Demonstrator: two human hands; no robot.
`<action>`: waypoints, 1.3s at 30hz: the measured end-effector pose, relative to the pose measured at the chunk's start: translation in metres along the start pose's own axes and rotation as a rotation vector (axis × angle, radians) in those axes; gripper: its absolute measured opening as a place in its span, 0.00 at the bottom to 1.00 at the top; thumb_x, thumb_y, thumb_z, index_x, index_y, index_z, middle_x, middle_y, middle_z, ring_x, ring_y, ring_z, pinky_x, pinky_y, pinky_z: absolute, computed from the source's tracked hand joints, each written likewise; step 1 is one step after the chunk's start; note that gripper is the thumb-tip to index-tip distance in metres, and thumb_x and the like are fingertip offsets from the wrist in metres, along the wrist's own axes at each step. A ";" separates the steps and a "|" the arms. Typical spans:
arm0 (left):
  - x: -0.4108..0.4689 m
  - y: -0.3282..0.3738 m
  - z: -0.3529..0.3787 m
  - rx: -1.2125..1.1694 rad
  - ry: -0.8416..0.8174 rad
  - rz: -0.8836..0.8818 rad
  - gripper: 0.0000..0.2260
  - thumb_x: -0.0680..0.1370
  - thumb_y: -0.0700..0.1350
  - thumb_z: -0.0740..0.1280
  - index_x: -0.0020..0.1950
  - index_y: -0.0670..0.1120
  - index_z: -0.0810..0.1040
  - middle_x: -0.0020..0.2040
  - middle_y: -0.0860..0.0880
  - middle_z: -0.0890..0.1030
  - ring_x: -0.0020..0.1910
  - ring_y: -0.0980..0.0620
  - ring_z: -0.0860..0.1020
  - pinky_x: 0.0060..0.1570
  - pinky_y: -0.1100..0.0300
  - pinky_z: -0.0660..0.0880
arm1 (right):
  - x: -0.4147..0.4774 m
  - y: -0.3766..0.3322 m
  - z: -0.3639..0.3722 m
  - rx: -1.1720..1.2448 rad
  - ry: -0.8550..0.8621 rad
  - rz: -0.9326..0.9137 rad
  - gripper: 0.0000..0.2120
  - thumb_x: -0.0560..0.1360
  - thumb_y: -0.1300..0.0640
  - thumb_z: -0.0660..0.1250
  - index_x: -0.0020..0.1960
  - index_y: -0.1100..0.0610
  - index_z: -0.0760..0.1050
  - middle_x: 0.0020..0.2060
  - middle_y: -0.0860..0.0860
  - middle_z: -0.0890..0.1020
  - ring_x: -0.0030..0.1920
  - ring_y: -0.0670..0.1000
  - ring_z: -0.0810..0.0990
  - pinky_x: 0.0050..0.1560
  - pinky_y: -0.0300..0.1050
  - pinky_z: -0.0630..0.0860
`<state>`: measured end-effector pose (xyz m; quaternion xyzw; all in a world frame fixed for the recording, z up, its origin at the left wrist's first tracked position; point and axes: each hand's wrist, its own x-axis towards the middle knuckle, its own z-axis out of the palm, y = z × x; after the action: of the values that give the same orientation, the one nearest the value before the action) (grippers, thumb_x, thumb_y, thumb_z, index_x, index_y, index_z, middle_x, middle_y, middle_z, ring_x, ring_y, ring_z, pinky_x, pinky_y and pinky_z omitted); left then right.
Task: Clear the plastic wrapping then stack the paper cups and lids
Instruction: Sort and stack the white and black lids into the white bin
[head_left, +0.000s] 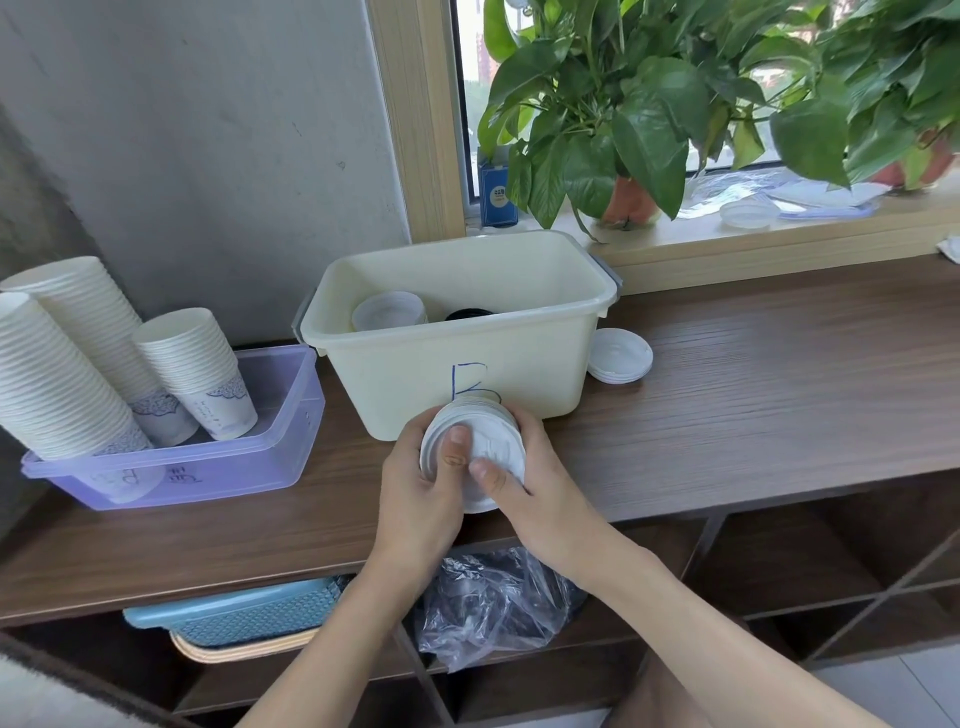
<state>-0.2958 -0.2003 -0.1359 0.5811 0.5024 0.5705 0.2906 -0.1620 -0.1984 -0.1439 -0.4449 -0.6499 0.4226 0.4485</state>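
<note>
White lid stack (485, 447) is gripped by left hand (415, 499) and right hand (540, 493), fingers (456, 449) curled round it.

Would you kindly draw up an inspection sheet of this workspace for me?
Surface: dark wooden counter.
Job's things: lid stack held before the cream bin; spare lids inside it; loose lids right of it; cup stacks tilted in the purple tub.
Clutter: plastic wrap bunched under the counter; blue basket left of it.
Hands: left hand and right hand both grip the lid stack, thumbs on top.
Cables: nothing seen.
Surroundings: grey wall; sill with plants.
</note>
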 end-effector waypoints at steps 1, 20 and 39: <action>-0.001 0.001 0.000 0.009 0.009 0.000 0.18 0.77 0.54 0.63 0.59 0.44 0.78 0.50 0.56 0.83 0.49 0.66 0.80 0.46 0.75 0.72 | 0.000 0.000 0.000 0.000 0.005 0.004 0.33 0.72 0.39 0.64 0.73 0.48 0.59 0.67 0.43 0.70 0.67 0.42 0.70 0.69 0.50 0.68; -0.001 0.000 -0.003 0.017 0.022 0.020 0.32 0.69 0.69 0.64 0.60 0.45 0.80 0.51 0.53 0.84 0.50 0.62 0.81 0.47 0.73 0.73 | -0.004 -0.004 0.001 -0.110 -0.008 -0.098 0.32 0.75 0.42 0.64 0.74 0.48 0.57 0.69 0.45 0.68 0.70 0.44 0.67 0.70 0.49 0.67; -0.003 -0.003 0.003 0.090 0.075 0.004 0.29 0.70 0.69 0.61 0.51 0.45 0.78 0.42 0.58 0.81 0.42 0.68 0.78 0.40 0.75 0.69 | -0.004 -0.004 0.003 -0.060 0.031 -0.062 0.19 0.77 0.44 0.59 0.63 0.53 0.67 0.57 0.47 0.76 0.58 0.45 0.75 0.60 0.44 0.72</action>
<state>-0.2931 -0.2008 -0.1404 0.5727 0.5371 0.5692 0.2441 -0.1650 -0.2036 -0.1412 -0.4444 -0.6689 0.3819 0.4575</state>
